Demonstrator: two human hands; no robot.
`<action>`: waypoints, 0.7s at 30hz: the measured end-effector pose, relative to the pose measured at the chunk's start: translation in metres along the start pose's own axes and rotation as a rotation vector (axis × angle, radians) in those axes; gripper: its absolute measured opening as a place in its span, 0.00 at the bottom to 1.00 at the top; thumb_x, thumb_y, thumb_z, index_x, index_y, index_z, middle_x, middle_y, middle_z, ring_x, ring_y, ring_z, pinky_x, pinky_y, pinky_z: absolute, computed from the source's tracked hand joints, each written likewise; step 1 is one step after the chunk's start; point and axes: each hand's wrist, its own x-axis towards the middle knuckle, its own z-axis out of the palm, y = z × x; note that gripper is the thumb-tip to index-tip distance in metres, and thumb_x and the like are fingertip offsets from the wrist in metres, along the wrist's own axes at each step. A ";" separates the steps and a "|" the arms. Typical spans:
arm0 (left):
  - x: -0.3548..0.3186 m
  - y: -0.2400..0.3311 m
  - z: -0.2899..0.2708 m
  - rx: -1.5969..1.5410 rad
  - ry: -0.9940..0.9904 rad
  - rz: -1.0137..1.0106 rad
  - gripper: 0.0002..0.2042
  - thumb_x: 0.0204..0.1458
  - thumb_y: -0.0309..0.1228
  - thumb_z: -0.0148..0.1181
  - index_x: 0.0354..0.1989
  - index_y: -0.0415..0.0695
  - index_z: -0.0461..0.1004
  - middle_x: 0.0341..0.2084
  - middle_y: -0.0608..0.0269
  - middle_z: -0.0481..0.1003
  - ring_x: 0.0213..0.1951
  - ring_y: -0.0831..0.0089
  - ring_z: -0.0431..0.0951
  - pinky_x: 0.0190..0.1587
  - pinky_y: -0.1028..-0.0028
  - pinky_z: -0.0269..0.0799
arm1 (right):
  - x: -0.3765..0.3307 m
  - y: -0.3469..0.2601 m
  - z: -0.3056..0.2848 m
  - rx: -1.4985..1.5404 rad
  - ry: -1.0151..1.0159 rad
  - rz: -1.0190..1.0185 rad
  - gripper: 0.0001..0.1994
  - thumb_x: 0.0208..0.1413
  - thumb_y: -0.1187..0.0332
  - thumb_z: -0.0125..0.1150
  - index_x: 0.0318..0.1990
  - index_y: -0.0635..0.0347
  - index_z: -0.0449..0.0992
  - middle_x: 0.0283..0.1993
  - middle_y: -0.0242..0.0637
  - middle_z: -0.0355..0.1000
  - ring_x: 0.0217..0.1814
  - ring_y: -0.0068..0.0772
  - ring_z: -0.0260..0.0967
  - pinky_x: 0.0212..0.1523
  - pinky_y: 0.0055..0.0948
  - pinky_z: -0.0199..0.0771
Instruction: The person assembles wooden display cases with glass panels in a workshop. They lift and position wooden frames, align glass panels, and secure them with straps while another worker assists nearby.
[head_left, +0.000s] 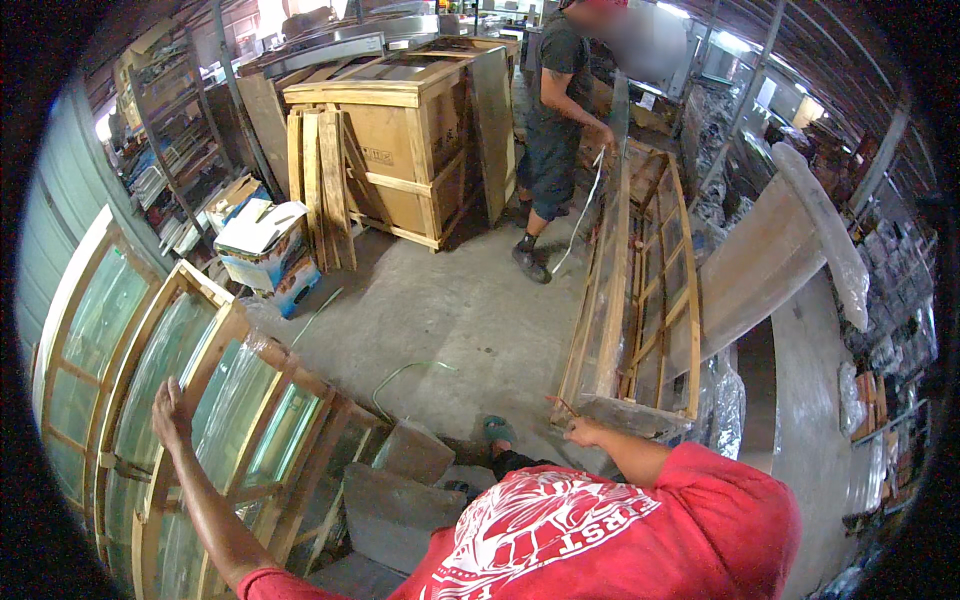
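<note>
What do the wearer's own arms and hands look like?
The left hand and right hand look bare, with no gloves visible. Forearms are uncovered below short red sleeves; the shirt carries a large white print.

Greenish glass [103, 308], tan frames [205, 362], red-and-white shirt [640, 525]

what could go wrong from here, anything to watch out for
The wood-framed panels at the left hand stand tilted and look like glass, so a hard knock might tip or crack them. The green strap curls loose on the floor and could snag a foot. The white strip hanging by the co-worker's shoe might get stepped on.
</note>
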 end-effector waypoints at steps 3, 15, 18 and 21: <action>0.000 -0.004 0.001 -0.010 -0.004 0.009 0.27 0.60 0.53 0.39 0.48 0.44 0.76 0.45 0.45 0.76 0.48 0.46 0.74 0.49 0.55 0.67 | 0.003 0.001 -0.001 0.013 -0.027 0.000 0.22 0.51 0.51 0.59 0.47 0.55 0.78 0.42 0.48 0.78 0.45 0.49 0.75 0.45 0.45 0.73; -0.005 0.000 0.000 -0.102 0.079 0.050 0.21 0.60 0.48 0.43 0.36 0.42 0.75 0.34 0.45 0.76 0.37 0.44 0.75 0.38 0.54 0.66 | 0.001 0.003 0.002 0.071 0.108 0.024 0.18 0.53 0.56 0.62 0.45 0.58 0.78 0.31 0.43 0.75 0.31 0.37 0.73 0.33 0.39 0.73; -0.001 -0.011 0.007 0.070 0.154 0.182 0.18 0.59 0.47 0.44 0.36 0.45 0.74 0.34 0.48 0.76 0.38 0.45 0.75 0.38 0.52 0.67 | 0.008 0.014 0.009 0.215 0.061 -0.016 0.18 0.52 0.56 0.63 0.46 0.58 0.77 0.34 0.44 0.75 0.33 0.37 0.74 0.34 0.39 0.74; 0.005 -0.031 0.029 0.111 0.057 -0.018 0.16 0.59 0.45 0.43 0.37 0.47 0.71 0.40 0.50 0.74 0.41 0.45 0.75 0.40 0.51 0.70 | 0.022 0.019 0.002 0.293 0.052 0.020 0.23 0.51 0.54 0.62 0.49 0.62 0.75 0.39 0.47 0.76 0.38 0.41 0.74 0.38 0.40 0.74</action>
